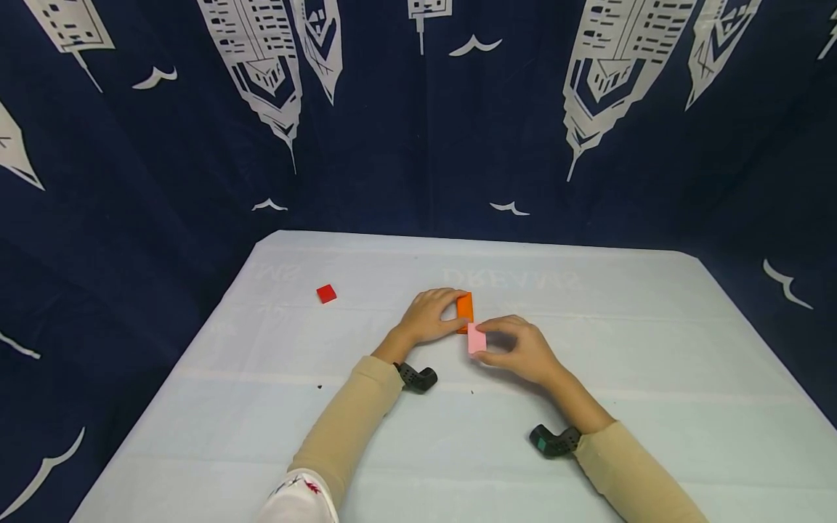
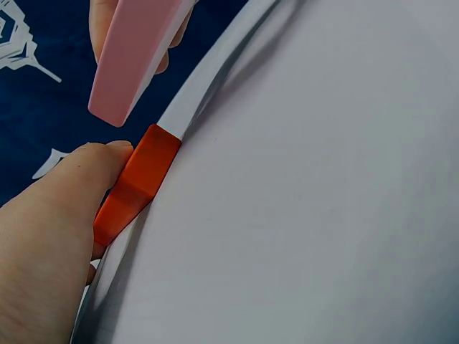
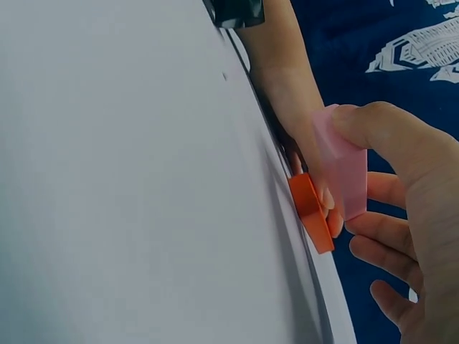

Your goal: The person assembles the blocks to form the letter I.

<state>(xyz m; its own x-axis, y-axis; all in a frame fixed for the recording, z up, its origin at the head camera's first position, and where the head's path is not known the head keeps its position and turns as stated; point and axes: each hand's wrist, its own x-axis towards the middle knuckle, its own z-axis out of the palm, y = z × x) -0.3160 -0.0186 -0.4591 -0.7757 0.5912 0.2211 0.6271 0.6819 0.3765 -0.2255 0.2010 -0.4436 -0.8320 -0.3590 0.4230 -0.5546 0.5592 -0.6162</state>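
Note:
An orange block (image 1: 464, 311) lies on the white table, and my left hand (image 1: 429, 315) grips it between thumb and fingers. In the left wrist view the orange block (image 2: 140, 183) shows angled faces beside my thumb. My right hand (image 1: 519, 350) pinches a pink block (image 1: 476, 338) by its ends, just on the near side of the orange one. Both wrist views show the pink block (image 3: 344, 161) raised above the table, apart from the orange block (image 3: 310, 213). Its exact shape is partly covered by my fingers.
A red square block (image 1: 326, 293) lies on the table (image 1: 418, 450) to the left of my hands. A small dark speck (image 1: 320, 386) is nearer the front. A dark blue patterned cloth (image 1: 392, 145) hangs behind the table. Each wrist wears a black device (image 1: 554, 441).

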